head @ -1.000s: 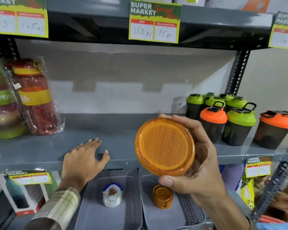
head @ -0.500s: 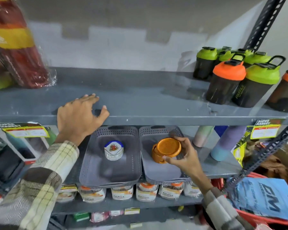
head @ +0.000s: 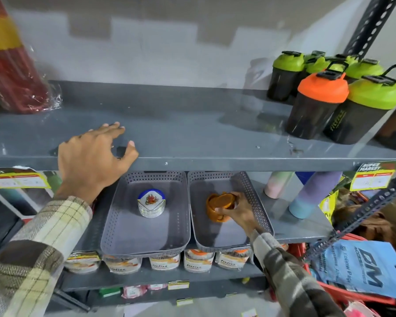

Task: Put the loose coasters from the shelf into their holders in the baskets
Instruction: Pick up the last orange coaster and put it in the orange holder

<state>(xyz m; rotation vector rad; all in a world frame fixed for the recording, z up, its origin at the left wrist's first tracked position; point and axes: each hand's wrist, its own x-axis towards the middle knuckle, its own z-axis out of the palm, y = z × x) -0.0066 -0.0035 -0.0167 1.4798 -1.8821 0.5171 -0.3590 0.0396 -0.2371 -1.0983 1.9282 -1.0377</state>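
My right hand (head: 239,209) reaches into the right grey basket (head: 256,202) and grips an orange round coaster (head: 224,200), tilted at the top of the orange holder (head: 213,213). In the left grey basket (head: 114,225) stands a white and blue holder with a red flower print (head: 151,203), filled with coasters. My left hand (head: 94,156) rests on the front edge of the grey upper shelf (head: 192,133), fingers spread, holding nothing.
Shaker bottles with green and orange lids (head: 338,97) crowd the upper shelf's right end. A wrapped red and yellow stack (head: 7,65) stands at its left. Pastel bottles (head: 311,195) sit right of the baskets. Small jars (head: 165,263) line the shelf below. A perforated post (head: 370,202) slants at right.
My right hand carried the orange coaster from in front of the upper shelf down into the right basket, onto the orange holder. My view dropped. The left hand stayed on the shelf edge.
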